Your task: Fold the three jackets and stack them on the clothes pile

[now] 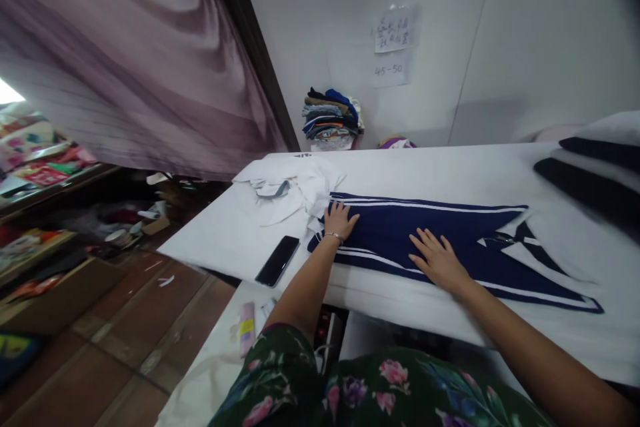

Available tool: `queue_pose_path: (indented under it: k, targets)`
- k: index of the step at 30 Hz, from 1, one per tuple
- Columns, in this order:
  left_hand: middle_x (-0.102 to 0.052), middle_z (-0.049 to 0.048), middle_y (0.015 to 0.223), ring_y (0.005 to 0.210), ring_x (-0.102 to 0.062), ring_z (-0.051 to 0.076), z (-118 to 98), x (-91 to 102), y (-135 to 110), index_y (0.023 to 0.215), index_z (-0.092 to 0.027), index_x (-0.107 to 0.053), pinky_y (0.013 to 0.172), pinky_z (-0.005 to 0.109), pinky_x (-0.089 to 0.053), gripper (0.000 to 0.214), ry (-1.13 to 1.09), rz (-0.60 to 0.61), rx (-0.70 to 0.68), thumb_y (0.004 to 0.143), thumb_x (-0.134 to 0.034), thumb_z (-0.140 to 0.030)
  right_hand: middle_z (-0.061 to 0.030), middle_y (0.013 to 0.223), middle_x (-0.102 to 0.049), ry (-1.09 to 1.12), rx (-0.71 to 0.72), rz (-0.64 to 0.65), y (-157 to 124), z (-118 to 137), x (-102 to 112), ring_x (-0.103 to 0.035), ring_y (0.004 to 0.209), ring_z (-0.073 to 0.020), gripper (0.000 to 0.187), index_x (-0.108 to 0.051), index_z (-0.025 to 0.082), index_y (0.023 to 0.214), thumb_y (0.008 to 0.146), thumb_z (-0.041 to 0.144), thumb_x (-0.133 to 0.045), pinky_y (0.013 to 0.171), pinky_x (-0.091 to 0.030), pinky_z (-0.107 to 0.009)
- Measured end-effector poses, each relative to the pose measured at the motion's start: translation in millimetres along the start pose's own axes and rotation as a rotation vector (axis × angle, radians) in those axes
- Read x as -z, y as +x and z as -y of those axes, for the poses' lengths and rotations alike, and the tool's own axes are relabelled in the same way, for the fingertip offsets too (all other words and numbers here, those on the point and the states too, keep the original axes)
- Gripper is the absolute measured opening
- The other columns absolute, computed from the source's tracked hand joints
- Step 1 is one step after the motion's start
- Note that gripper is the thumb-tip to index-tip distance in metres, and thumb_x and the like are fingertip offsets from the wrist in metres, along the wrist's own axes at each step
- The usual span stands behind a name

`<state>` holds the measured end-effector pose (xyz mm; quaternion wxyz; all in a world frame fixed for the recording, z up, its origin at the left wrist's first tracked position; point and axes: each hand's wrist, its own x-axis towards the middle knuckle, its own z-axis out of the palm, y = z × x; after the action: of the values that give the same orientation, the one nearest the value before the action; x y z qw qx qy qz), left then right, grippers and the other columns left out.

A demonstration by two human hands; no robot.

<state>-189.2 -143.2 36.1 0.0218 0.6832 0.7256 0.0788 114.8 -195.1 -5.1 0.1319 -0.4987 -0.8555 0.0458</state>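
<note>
A navy garment with white stripes along its edges (385,227) lies spread flat on the white table. My left hand (339,221), with a bracelet at the wrist, rests palm down on its left end, fingers spread. Farther right, my right hand (439,260) lies flat on the garment's near half, its fingers apart. At the right end the garment splits into two points, and a small dark item (503,238) sits in the gap; its kind is unclear. Crumpled white cloth (300,187) touches the garment's left end.
A black phone (278,260) lies left of my left arm. Folded clothes (331,117) are stacked at the wall behind the white table (430,167). Dark and white fabric (590,180) occupies the right side. A pink roll (247,328) is near my lap. A mauve curtain (150,60) hangs left.
</note>
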Motion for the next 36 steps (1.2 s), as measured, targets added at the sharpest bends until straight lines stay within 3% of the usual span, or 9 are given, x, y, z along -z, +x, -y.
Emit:
queue_pose_path:
  k: [6, 10, 13, 16, 19, 26, 32, 34, 36]
  targets:
    - [-0.032, 0.0149, 0.150, 0.142, -0.017, 0.026, 7.0, -5.6, -4.6, 0.140, -0.013, -0.040, 0.115, 0.046, -0.003, 0.071, 0.105, 0.066, 0.043, 0.090, -0.021, -0.059, -0.0071, 0.152, -0.028, -0.011, 0.005, 0.010, -0.7, -0.9, 0.5, -0.020, 0.141, -0.0247, 0.062, -0.037, 0.025, 0.143, 0.092, 0.058, -0.023, 0.112, -0.018, -0.052]
    - [-0.034, 0.0130, 0.149, 0.141, -0.019, 0.026, 3.3, 0.3, -4.4, 0.136, -0.015, -0.045, 0.115, 0.047, -0.006, 0.066, 0.071, 0.071, 0.028, 0.090, -0.026, -0.058, -0.0076, 0.151, -0.029, -0.014, 0.007, 0.004, -1.1, 0.7, 2.5, -0.020, 0.141, -0.0244, 0.062, -0.037, 0.025, 0.143, 0.092, 0.057, -0.024, 0.112, -0.018, -0.051]
    - [-0.039, 0.0083, 0.147, 0.139, -0.024, 0.026, 11.1, 13.3, -6.9, 0.127, -0.021, -0.054, 0.114, 0.046, -0.014, 0.052, -0.003, -0.028, 0.042, 0.091, -0.032, -0.051, -0.0078, 0.151, -0.029, -0.012, 0.000, 0.018, -1.4, 2.9, 5.1, -0.020, 0.141, -0.0243, 0.061, -0.037, 0.024, 0.143, 0.092, 0.056, -0.024, 0.113, -0.017, -0.050]
    - [-0.040, 0.0098, 0.146, 0.136, -0.028, 0.027, 30.7, 26.1, -14.3, 0.128, -0.019, -0.052, 0.111, 0.046, -0.022, 0.047, -0.073, -0.186, 0.213, 0.092, -0.037, -0.044, -0.0077, 0.152, -0.028, 0.000, -0.010, 0.045, -0.6, 3.3, 9.1, -0.018, 0.141, -0.0238, 0.061, -0.036, 0.024, 0.143, 0.092, 0.055, -0.025, 0.113, -0.016, -0.050]
    - [-0.041, 0.0149, 0.144, 0.132, -0.038, 0.028, 49.7, 30.5, -23.5, 0.136, -0.012, -0.043, 0.106, 0.040, -0.032, 0.056, -0.182, -0.153, 0.398, 0.089, -0.042, -0.044, -0.0079, 0.152, -0.026, 0.045, -0.035, 0.102, 3.5, 3.6, 15.9, -0.017, 0.142, -0.0245, 0.061, -0.035, 0.023, 0.143, 0.092, 0.055, -0.028, 0.113, -0.015, -0.052]
    - [-0.044, 0.0149, 0.141, 0.127, -0.043, 0.032, 52.0, 18.9, -29.7, 0.138, -0.015, -0.038, 0.101, 0.047, -0.038, 0.062, -0.238, -0.191, 0.497, 0.086, -0.045, -0.048, -0.0116, 0.153, -0.025, 0.067, -0.038, 0.058, 14.4, 29.2, 25.0, -0.015, 0.142, -0.0273, 0.062, -0.038, 0.019, 0.142, 0.092, 0.055, -0.031, 0.112, -0.013, -0.053]
    - [-0.042, 0.0181, 0.142, 0.131, -0.036, 0.033, 39.5, 15.3, -34.7, 0.134, -0.012, -0.043, 0.105, 0.059, -0.027, 0.054, -0.097, -0.402, 0.369, 0.088, -0.045, -0.040, -0.0092, 0.152, -0.028, 0.029, 0.008, 0.032, 11.8, 40.0, 14.5, -0.019, 0.141, -0.0270, 0.055, -0.045, 0.023, 0.137, 0.092, 0.053, -0.033, 0.112, -0.014, -0.052]
    - [-0.040, 0.0172, 0.144, 0.135, -0.030, 0.032, 20.4, 12.6, -38.4, 0.132, -0.012, -0.046, 0.108, 0.059, -0.021, 0.051, -0.067, -0.475, 0.225, 0.089, -0.043, -0.039, -0.0088, 0.152, -0.027, 0.030, 0.004, 0.021, 11.8, 38.5, 13.6, -0.019, 0.141, -0.0263, 0.055, -0.045, 0.023, 0.138, 0.092, 0.053, -0.034, 0.112, -0.014, -0.052]
    - [-0.039, 0.0160, 0.145, 0.136, -0.029, 0.030, -7.4, 7.5, -43.5, 0.132, -0.012, -0.047, 0.110, 0.055, -0.022, 0.051, -0.076, -0.428, 0.043, 0.090, -0.041, -0.041, -0.0086, 0.152, -0.027, 0.030, 0.003, 0.018, 12.2, 37.5, 14.3, -0.018, 0.141, -0.0258, 0.056, -0.044, 0.023, 0.138, 0.092, 0.053, -0.034, 0.113, -0.013, -0.051]
